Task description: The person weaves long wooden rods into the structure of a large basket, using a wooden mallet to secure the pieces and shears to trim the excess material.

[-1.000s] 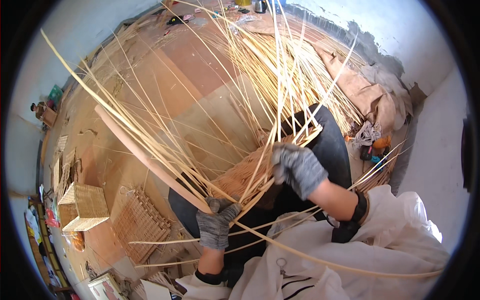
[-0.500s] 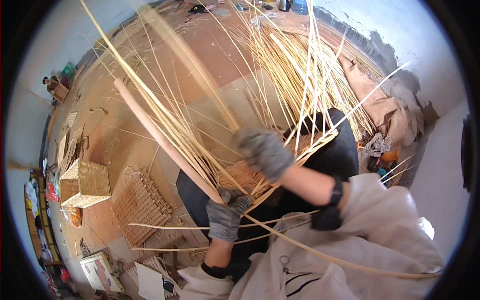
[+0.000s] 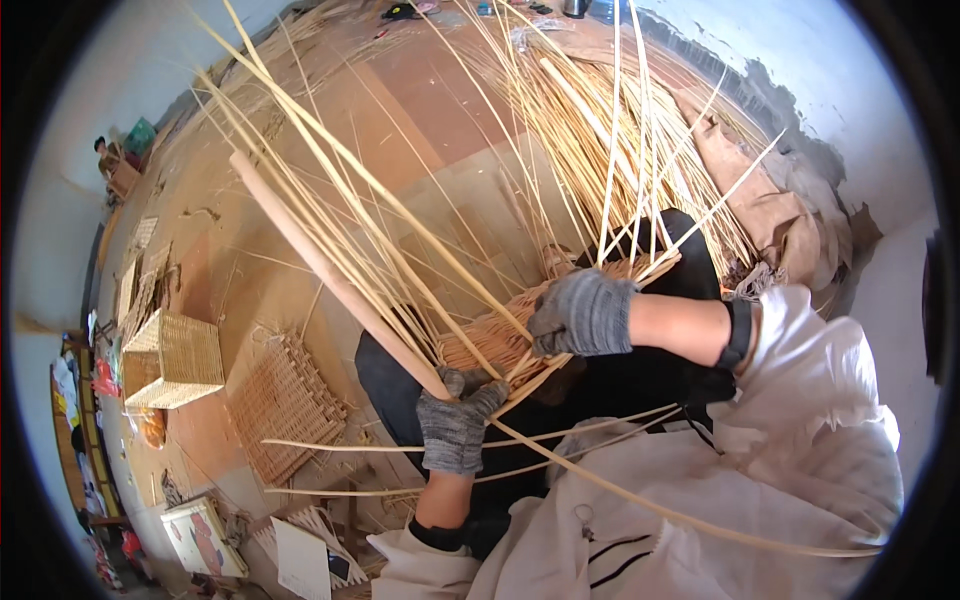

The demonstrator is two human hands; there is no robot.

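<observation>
A wicker panel [image 3: 488,338] of reddish-brown weave lies across my lap on dark cloth, with pale rods standing up from its edges. My left hand [image 3: 458,428], in a grey knitted glove, is closed around the panel's near left corner, where the thick peeled stick [image 3: 312,255] and several thin rods meet. At the near edge, right of it, my right hand [image 3: 583,315], gloved the same way, is closed on a long pale wicker rod [image 3: 412,233] that slants up to the far left. Its fingertips are partly hidden. Another loose rod [image 3: 640,498] runs from the left hand across my light clothing.
A big bundle of wicker rods [image 3: 620,140] lies ahead on the right beside brown cloth [image 3: 765,205]. To the left on the floor are a woven box [image 3: 190,365] and a flat woven panel [image 3: 285,400]. Another person [image 3: 112,160] sits far left.
My right hand, blurred earlier, has come right and nearer to me, down to the panel's edge. The long rod, blurred above the panel before, now slants lower to the left. My left hand stays put.
</observation>
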